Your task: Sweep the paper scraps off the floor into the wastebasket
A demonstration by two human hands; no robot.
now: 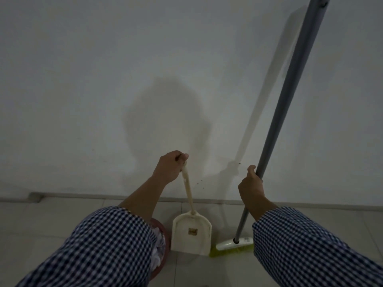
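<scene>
Two blue-and-white checked sleeves fill the bottom of the frame, the left sleeve (103, 245) at lower left and the right sleeve (310, 245) at lower right, with bare forearms reaching out of them toward the wall (103, 79).

The left hand (170, 166), at centre frame, has its fingers curled round the top end of the handle of a cream dustpan (191, 233). The pan hangs from that handle with its open edge down at the tiled floor (62, 224), just in front of the baseboard (83, 196).

The right hand (251, 183), right of centre, grips the grey pole of a broom (290, 90). Its fingers are wrapped round the pole and the thumb is raised beside it. The pole slants up to the top right corner. The broom's white head with yellow-green bristles (234, 245) rests on the floor just right of the dustpan.

A reddish wastebasket (157, 221) stands on the floor just left of the dustpan, mostly hidden behind the left sleeve. White crumpled paper scraps (158, 251) show inside it.

Shadows of the person and of the broom pole fall on the wall.
</scene>
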